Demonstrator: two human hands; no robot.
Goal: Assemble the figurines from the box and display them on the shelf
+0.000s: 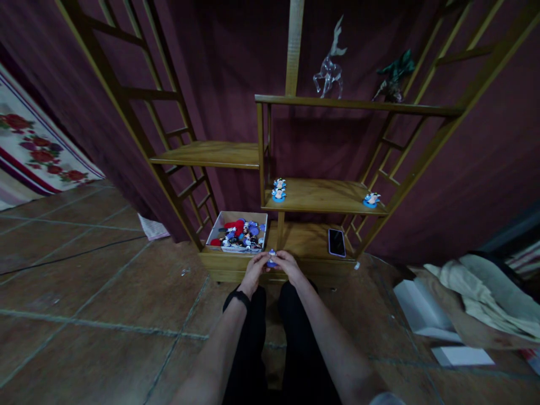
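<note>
Between my two hands is a small purple-and-white figurine (272,259), held upright in front of the low shelf's edge. My left hand (254,270) pinches it from one side, and a dark band circles that wrist. From the other side my right hand (289,264) grips it with the fingertips. Just behind my left hand, an open white box (212,229) holds a heap of small figures in red, purple, white and black. On the middle shelf, blue-and-white figurines (279,194) stand at the left end, and a similar figurine (372,199) is at the right end.
The wooden shelf unit (320,194) stands before a dark red curtain. A phone (336,242) lies on the lowest shelf. Up top are a clear deer ornament (330,70) and a green ornament (396,73). White boxes (424,309) and cloth lie at right.
</note>
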